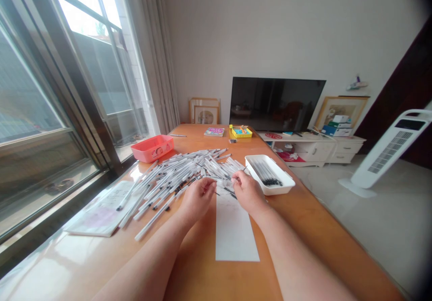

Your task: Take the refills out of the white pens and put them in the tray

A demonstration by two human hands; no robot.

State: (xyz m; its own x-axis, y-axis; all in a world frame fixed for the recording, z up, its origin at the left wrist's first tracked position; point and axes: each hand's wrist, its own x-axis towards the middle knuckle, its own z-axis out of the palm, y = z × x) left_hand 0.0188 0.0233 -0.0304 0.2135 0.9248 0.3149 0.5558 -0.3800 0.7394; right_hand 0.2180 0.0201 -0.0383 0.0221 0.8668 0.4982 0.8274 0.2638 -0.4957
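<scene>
Two pinch grips, many pens [182,166]

Left hand [201,195]: fingers pressed together, apparently on a thin dark stick [217,193]. Right hand [248,188]: fingers closed on a second stick [245,168]. Probably light, stiff, slippery; hold mid-length. Pens lie heaped ahead on the tabletop [303,229]; white box [289,185] beside right hand.

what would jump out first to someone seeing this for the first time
Probably the big loose heap of pale pens with dark ends, sprawling over the wooden table beyond the left hand. Next, the pink tray at the heap's far left and the white box beside the right hand, holding a row of slim, dark-ended sticks. At the back stands a large black television.
</scene>
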